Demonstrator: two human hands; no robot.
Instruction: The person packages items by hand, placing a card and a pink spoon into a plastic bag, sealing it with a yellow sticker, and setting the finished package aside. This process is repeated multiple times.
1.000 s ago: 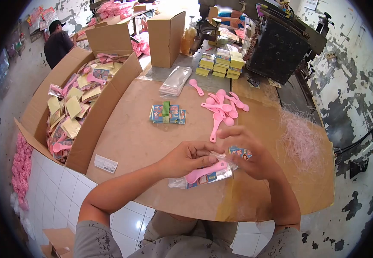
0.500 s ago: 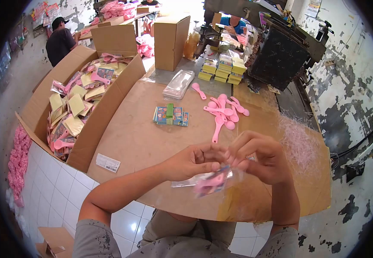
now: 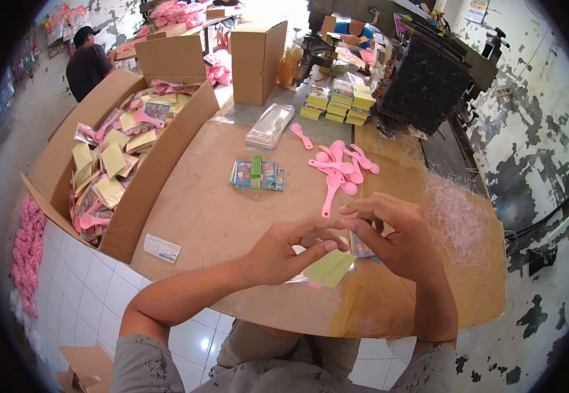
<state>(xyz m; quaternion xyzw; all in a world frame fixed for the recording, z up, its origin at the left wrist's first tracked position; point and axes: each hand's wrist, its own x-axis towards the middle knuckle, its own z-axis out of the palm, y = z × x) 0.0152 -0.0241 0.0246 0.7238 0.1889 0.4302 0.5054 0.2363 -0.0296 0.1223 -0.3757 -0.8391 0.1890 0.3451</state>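
Note:
A small clear plastic packet with a pale yellow card (image 3: 329, 270) in it hangs below my hands, above the near part of the table. My left hand (image 3: 291, 252) is closed at its upper edge, thumb below the bent fingers. My right hand (image 3: 396, 239) meets the left fingertips, its thumb and forefinger nearly together; anything thin between them is too small to make out. Partly hidden behind the right hand lie printed cards (image 3: 361, 246). Beyond my hands is a pile of pink plastic scoops (image 3: 337, 167), with one more scoop (image 3: 301, 135) apart from it.
A banded card bundle (image 3: 258, 175) and clear bags (image 3: 270, 126) lie on the cardboard-covered table. An open carton (image 3: 160, 177) of filled packets stands left. Loose clear strips (image 3: 455, 213) lie right. Card stacks (image 3: 340, 98) and a dark machine (image 3: 422, 82) stand behind; two people sit farther back.
The packet has turned from its scoop and printed side to its pale yellow side. My right hand has shifted slightly, uncovering printed cards on the table.

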